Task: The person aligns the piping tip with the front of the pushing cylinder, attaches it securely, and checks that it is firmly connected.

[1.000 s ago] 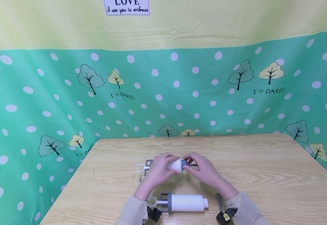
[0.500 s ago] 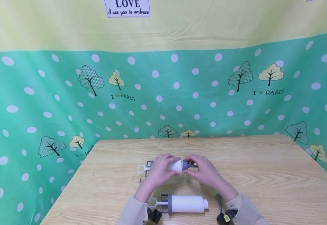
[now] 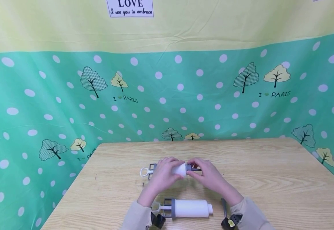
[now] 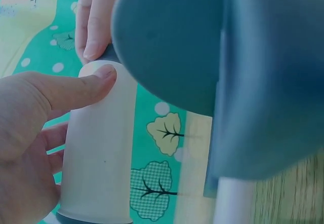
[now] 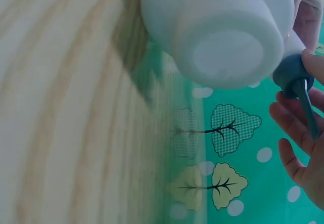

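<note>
White plastic cylinder (image 3: 192,208), grey-collared, on pale wood-grain table (image 3: 270,179). Farther, over the table: matching white plastic barrel (image 3: 179,169), left hand (image 3: 164,172) curled round it; grey tapered plastic nozzle (image 5: 292,76), right hand (image 3: 208,173) pinching it. Probably light, stiff, slippery; hold mid-barrel. Behind: green dotted curtain (image 3: 147,76).

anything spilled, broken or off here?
Nothing spilled or visibly broken. One mismatch: the unheld tube has a bare white tip, while the held tube has a grey nozzle at its end, pinched by the right hand.
</note>
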The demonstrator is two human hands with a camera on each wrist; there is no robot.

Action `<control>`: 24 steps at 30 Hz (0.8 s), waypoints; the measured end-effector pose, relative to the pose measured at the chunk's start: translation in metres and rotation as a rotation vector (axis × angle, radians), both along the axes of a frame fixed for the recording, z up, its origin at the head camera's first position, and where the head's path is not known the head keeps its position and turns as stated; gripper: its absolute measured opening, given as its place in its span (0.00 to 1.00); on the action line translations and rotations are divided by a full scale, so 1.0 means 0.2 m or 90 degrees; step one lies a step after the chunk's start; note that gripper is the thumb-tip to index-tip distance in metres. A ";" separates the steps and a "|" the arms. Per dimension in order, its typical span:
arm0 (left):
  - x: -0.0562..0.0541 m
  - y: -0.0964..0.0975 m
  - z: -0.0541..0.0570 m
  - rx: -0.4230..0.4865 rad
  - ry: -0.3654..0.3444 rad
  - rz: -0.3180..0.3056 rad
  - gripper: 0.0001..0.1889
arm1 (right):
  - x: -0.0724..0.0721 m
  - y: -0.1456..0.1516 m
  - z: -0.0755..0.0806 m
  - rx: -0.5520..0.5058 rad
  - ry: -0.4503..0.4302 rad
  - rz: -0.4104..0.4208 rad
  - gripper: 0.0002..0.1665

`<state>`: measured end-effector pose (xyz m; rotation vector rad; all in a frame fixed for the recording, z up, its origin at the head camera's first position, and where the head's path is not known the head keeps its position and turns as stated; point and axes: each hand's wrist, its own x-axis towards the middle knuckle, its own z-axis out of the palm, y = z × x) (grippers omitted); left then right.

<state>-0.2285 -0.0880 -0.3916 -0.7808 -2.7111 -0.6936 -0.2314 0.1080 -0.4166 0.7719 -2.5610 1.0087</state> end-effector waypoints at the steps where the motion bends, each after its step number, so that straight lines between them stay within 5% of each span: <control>1: 0.00 0.00 0.00 0.000 0.000 0.001 0.25 | 0.00 0.00 0.00 -0.006 0.003 0.006 0.20; 9: 0.00 0.00 0.00 0.004 -0.003 0.004 0.25 | 0.00 0.01 0.00 0.006 0.032 0.021 0.24; 24: 0.02 0.00 0.03 0.003 0.009 -0.004 0.25 | 0.00 0.01 0.02 0.037 -0.010 -0.028 0.17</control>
